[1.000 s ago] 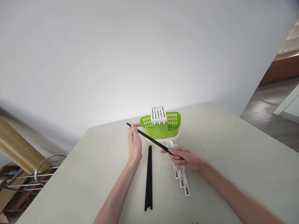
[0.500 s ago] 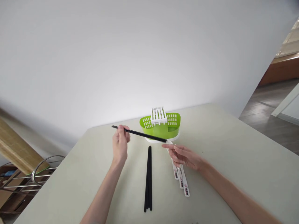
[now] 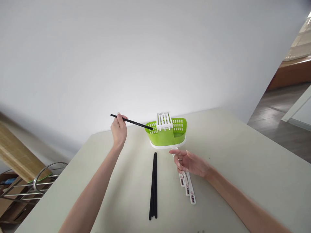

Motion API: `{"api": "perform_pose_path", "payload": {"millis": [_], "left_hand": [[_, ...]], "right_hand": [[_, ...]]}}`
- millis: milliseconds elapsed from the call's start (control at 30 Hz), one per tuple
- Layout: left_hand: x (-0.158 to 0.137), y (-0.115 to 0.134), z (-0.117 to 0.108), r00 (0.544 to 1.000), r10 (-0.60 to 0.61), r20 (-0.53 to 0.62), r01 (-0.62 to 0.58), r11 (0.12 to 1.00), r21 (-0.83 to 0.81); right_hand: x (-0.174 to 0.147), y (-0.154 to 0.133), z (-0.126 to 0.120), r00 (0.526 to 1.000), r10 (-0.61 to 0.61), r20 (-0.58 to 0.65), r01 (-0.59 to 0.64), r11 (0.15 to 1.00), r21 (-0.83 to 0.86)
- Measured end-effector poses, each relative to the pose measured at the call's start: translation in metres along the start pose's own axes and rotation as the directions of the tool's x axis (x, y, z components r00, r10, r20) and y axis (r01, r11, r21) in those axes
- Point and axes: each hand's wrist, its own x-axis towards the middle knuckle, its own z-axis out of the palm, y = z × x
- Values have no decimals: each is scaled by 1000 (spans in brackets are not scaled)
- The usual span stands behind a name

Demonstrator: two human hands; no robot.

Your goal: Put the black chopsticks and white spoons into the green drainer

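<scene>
My left hand [image 3: 119, 128] is raised and pinches one black chopstick [image 3: 136, 123] near its thick end; the tip reaches the left rim of a green slotted utensil holder [image 3: 167, 136] with a white insert [image 3: 164, 120]. My right hand [image 3: 188, 161] hovers with loosely curled fingers just in front of the holder, holding nothing, above several white spoons [image 3: 188, 187] lying on the table. A bundle of black chopsticks [image 3: 153, 186] lies lengthwise on the table between my arms.
The pale table [image 3: 243, 168] stands against a white wall. A metal rack [image 3: 36, 184] and a bamboo board [image 3: 17, 152] sit low at the left. Wooden floor and a doorway show at the right.
My right hand let go of the chopstick. My left hand carried it up and to the left, then swung its tip to the green holder's left rim.
</scene>
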Motion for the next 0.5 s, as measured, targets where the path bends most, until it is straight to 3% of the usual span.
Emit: {"api": "perform_pose_path", "payload": {"millis": [100, 167, 300, 500], "left_hand": [[10, -5, 14, 986, 101, 134, -144, 918, 369], [17, -8, 22, 973, 76, 217, -172, 868, 465], [26, -18, 36, 942, 20, 334, -202, 830, 520], [30, -36, 51, 908, -34, 417, -206, 831, 517]], "right_hand": [[0, 0, -2, 999, -6, 37, 5, 1000, 23], [0, -1, -3, 999, -9, 42, 8, 999, 33], [0, -3, -6, 1000, 5, 28, -6, 999, 44], [1, -3, -9, 1000, -6, -8, 7, 998, 56]]}}
